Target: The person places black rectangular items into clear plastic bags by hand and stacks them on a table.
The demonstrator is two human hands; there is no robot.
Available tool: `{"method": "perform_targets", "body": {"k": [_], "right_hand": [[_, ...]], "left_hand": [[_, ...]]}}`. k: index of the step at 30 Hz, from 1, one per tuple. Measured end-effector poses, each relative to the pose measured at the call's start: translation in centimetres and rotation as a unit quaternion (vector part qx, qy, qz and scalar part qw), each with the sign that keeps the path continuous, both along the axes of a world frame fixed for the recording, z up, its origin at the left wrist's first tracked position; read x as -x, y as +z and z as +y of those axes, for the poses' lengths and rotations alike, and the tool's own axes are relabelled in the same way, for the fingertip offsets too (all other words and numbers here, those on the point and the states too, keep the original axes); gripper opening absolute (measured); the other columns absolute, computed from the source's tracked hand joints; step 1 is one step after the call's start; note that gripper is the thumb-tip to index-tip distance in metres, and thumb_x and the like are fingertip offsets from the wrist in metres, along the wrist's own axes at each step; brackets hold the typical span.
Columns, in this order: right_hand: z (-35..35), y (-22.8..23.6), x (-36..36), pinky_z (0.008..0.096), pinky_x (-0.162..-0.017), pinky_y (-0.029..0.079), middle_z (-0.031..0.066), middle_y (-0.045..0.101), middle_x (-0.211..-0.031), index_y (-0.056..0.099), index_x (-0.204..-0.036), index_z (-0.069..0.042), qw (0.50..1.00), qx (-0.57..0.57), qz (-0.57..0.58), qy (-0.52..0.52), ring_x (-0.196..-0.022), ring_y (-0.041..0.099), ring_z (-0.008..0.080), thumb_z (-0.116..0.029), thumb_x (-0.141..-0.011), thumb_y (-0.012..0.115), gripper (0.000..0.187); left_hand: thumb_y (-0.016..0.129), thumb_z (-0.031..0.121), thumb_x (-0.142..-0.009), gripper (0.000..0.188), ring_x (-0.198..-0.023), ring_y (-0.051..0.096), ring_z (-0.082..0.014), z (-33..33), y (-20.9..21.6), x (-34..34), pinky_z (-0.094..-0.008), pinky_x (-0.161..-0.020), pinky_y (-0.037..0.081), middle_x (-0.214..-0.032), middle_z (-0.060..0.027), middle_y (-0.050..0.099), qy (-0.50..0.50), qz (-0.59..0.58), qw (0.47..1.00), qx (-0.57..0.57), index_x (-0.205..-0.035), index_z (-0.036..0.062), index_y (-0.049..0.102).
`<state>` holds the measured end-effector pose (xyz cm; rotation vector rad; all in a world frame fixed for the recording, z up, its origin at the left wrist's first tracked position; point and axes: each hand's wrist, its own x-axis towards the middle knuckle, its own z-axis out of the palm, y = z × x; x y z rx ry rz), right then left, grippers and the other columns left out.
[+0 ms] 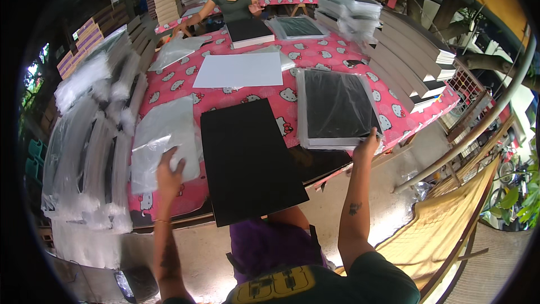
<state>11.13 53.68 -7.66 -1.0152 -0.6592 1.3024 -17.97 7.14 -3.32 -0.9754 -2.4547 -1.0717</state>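
- Bundle (340, 101), black and plastic-wrapped, is placed right of centre; its lower right corner is gripped by the right hand (367, 145).
- Clear bags (163, 126) are laid on the counter (289, 112), centre left; beside their lower edge, the left hand's (170, 171) fingers are spread.
- Black board (253, 163) is positioned at centre.

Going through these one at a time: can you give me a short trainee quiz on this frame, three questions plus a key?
1. Which hand holds the near corner of the plastic-wrapped black stack?
2. True or false: the white sheet lies farther from the camera than the black board.
3. What loose material is the left hand over?

Key:
1. The right hand.
2. True.
3. Clear plastic wrapping.
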Motion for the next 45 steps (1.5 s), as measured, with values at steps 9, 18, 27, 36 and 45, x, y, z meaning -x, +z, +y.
{"method": "perform_targets", "body": {"k": [9,18,27,36,45], "right_hand": [[-9.9,4.0,3.3,0.032,-0.1,0.038,0.0067,0.047,-0.122,0.05,-0.126,-0.007,0.947,-0.253,-0.036,0.196,-0.112,0.049,0.0185,-0.016,-0.09,0.059,0.037],[-29.4,3.1,10.1,0.0302,-0.087,0.049,0.0122,0.055,-0.12,0.045,-0.133,-0.003,0.606,-0.212,-0.012,0.766,-0.104,0.057,0.0175,-0.021,-0.092,0.06,0.047],[-31.4,4.7,11.6,0.0362,-0.091,0.047,0.0103,0.048,-0.128,0.045,-0.132,-0.006,0.649,-0.066,0.042,0.757,-0.11,0.055,0.0202,-0.019,-0.092,0.059,0.044],[-25.6,3.5,13.7,0.0356,-0.08,0.052,0.0048,0.064,-0.098,0.06,-0.109,-0.006,0.718,0.066,0.055,0.691,-0.09,0.062,0.0155,-0.027,-0.093,0.057,0.026],[-18.9,3.8,10.8,0.0329,-0.084,0.046,0.0045,0.063,-0.096,0.057,-0.121,-0.005,0.774,-0.033,-0.067,0.628,-0.092,0.059,0.0138,-0.037,-0.087,0.065,0.047]], "left_hand": [[0.054,0.009,-0.087,0.014,-0.079,0.062,-0.0378,-4.6,-2.5,4.2,-0.0436,-0.07,0.048,-0.086,-0.0201,0.064,0.181,0.132,0.973,0.06,-0.09,-0.0004,0.064],[0.065,0.008,-0.08,0.033,-0.089,0.06,-0.0357,2.5,3.7,-3.9,-0.0376,-0.081,0.048,-0.1,-0.0201,0.06,0.001,0.072,0.995,-0.064,-0.113,0.0046,0.06],[0.068,0.016,-0.078,0.028,-0.075,0.064,-0.0322,-1.5,4.2,-4.3,-0.0397,-0.067,0.05,-0.083,-0.0172,0.064,0.108,-0.157,0.981,0.029,-0.101,0.0014,0.062],[0.071,0.036,-0.08,0.056,-0.095,0.061,-0.0348,0.7,4.1,-9.9,-0.041,-0.084,0.047,-0.109,-0.0193,0.057,-0.117,-0.134,0.981,0.076,-0.122,0.0029,0.055],[0.068,0.031,-0.083,0.038,-0.093,0.06,-0.035,2.9,-0.5,-9.1,-0.0426,-0.077,0.049,-0.107,-0.0154,0.056,-0.015,-0.008,0.999,0.042,-0.112,0.0075,0.061]]}}
